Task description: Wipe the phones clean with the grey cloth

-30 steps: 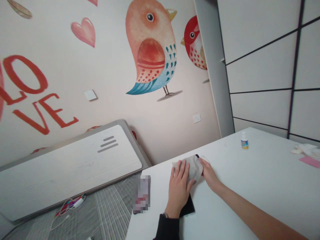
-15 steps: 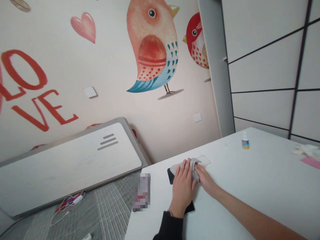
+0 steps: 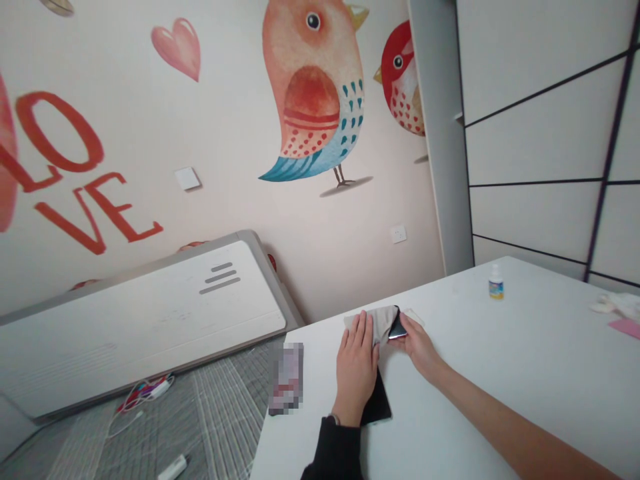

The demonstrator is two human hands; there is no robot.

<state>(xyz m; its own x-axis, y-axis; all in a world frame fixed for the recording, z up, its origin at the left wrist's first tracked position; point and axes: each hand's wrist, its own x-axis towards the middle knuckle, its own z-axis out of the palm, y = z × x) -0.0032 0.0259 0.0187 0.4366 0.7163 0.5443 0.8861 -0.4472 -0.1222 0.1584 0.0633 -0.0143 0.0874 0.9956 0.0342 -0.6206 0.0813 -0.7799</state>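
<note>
A black flat device that looks like a tablet (image 3: 379,401) lies on the white table, mostly covered by my hands and a grey cloth (image 3: 384,321). My left hand (image 3: 357,367) rests flat on the cloth, fingers stretched out together, pressing it onto the device. At the far right corner of the tablet, my right hand (image 3: 417,343) pinches the edge between thumb and fingers. The cloth drapes over the far end, close to the right thumb. Just behind the right hand, a pale flat piece (image 3: 414,317) lies on the table; its kind is unclear.
A small white bottle with a blue and yellow label (image 3: 496,285) stands farther back on the white table (image 3: 475,360). White crumpled cloth (image 3: 617,305) and a pink piece (image 3: 625,327) lie at the right. A blurred-out item (image 3: 287,379) lies near the left table edge.
My right hand has let go of the cloth and now grips the tablet's far right corner. My left hand has shifted slightly left and nearer with the cloth spread under it.
</note>
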